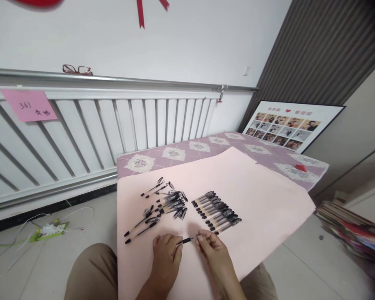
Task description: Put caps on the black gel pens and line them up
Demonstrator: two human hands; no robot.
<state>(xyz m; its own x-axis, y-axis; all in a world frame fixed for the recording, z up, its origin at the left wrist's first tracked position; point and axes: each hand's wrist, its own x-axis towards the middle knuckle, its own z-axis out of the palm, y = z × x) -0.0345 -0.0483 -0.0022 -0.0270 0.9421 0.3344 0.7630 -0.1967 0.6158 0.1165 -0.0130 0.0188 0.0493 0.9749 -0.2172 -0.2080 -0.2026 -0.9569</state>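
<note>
My left hand (167, 254) is closed around an uncapped pen (186, 240), whose black grip and tip point toward my right hand. With thumb and fingers pinched together, my right hand (213, 248) is just beyond the pen's tip; what it holds, if anything, is too small to make out. A row of capped pens (218, 211) lies side by side above my right hand. Above my left hand is a loose pile of pen parts (170, 202), with black caps and uncapped barrels. Several uncapped pens (140, 230) lie left of the pile.
Pink paper (262, 200) covers much of the patterned tablecloth (175, 153). A white radiator (137, 121) runs behind the table. A photo board (287, 127) leans at the back right. A power strip (50, 231) lies on the floor at left, and stacked cardboard (353, 229) at right.
</note>
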